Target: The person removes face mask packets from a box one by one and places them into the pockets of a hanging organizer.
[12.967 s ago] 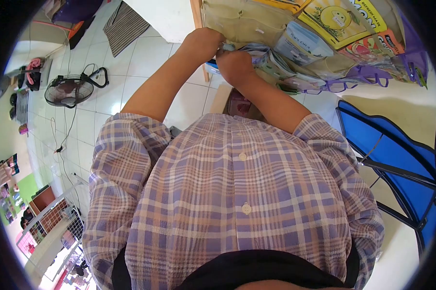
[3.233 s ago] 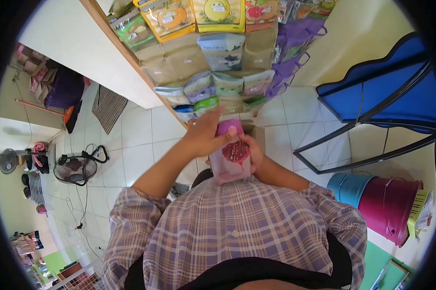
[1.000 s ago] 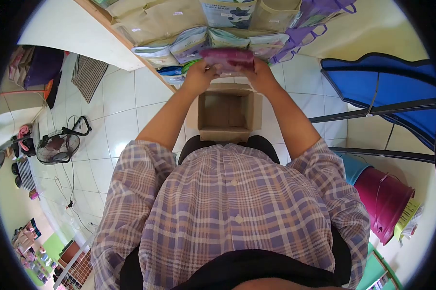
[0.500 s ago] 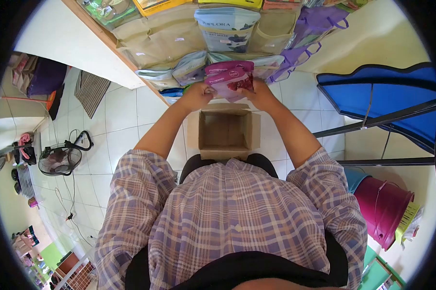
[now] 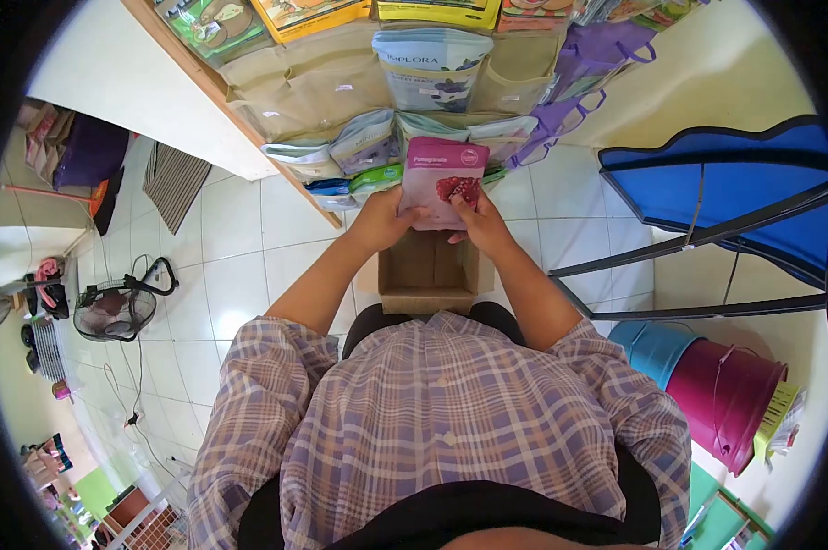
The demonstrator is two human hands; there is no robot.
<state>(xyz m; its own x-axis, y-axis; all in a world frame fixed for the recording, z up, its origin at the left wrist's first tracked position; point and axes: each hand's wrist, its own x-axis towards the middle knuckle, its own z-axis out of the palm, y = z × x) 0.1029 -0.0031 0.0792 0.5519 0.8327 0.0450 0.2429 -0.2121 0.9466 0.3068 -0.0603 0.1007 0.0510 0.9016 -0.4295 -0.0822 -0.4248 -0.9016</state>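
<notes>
A pink packet marked Pomegranate (image 5: 441, 170) is held upright between both hands, in front of the lower row of a hanging pocket organizer (image 5: 318, 87). My left hand (image 5: 382, 218) grips its lower left side, the thumb lying on its face. On the packet's right side, my right hand (image 5: 483, 220) is closed, with the thumb near the printed red fruit. Just below the packet, an open cardboard box (image 5: 425, 301) stands on the floor before my lap, its far part covered by the packet and hands.
Blue Implora packets (image 5: 430, 73) and other packets fill several pockets. To the right are a blue panel with a black metal frame (image 5: 707, 183), a blue bucket (image 5: 652, 348) and a magenta bucket (image 5: 721, 394). A black fan (image 5: 116, 307) stands on the tiled floor at left.
Both hands have drawn the pink packet down, nearer to me and over the box's far edge. Its front now shows as one flat face instead of overlapping, tilted layers.
</notes>
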